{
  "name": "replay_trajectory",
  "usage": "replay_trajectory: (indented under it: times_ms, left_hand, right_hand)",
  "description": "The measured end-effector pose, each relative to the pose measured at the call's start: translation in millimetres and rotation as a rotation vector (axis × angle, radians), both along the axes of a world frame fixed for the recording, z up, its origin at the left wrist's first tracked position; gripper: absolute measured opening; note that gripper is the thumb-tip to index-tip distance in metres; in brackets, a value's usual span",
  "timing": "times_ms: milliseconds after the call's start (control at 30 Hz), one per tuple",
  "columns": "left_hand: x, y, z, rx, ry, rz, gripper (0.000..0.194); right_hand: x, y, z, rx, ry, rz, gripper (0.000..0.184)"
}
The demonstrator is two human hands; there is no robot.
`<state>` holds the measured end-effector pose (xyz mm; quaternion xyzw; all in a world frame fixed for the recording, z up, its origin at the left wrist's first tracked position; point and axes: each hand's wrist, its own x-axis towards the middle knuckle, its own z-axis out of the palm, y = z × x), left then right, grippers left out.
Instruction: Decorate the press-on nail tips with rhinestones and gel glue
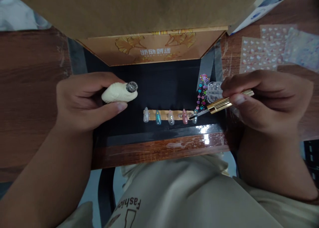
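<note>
My left hand (84, 101) is closed around a cream nail polish bottle (118, 92), whose uncapped neck (132, 86) points to the right. Between thumb and fingers, my right hand (266, 98) pinches the gold cap of a nail polish brush (220, 105). Its dark tip reaches down to the right end of a wooden strip (163, 115), near a pale false nail (195, 116); I cannot tell whether they touch. Along the strip stand several more false nails, among them a pink one (184, 116), a teal one (158, 117) and a silvery one (146, 115).
A tall cardboard box (149, 48) with gold leaf prints stands at the back of the black mat (164, 81). Colourful flower gems (201, 91) and a clear round case (213, 91) lie near my right hand. Sticker sheets (259, 53) and a clear packet (302, 50) are at the right.
</note>
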<state>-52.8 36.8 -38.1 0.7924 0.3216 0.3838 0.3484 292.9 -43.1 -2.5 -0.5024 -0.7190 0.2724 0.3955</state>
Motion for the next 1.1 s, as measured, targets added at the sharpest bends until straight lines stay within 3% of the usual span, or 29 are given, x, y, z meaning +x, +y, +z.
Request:
replay_trajectory:
  times_ms: [300, 500, 667, 1100]
  left_hand:
    - [1.2, 1.6, -2.1, -0.007, -0.072, -0.008, 0.034]
    - [3.3, 1.1, -2.1, -0.01, -0.072, -0.006, 0.034]
    - [1.8, 1.6, -2.7, -0.001, -0.085, -0.024, 0.036]
    - [1.2, 2.7, -4.6, 0.009, -0.09, -0.037, 0.035]
  right_hand:
    - [-9.4, 4.3, 1.8, 0.103, -0.003, 0.124, 0.007]
    - [-10.1, 4.2, 12.5, -0.02, -0.041, 0.198, 0.009]
    - [-13.9, 5.8, 12.1, 0.014, -0.064, 0.265, 0.01]
    - [-16.2, 7.3, 13.8, 0.025, -0.133, 0.14, 0.019]
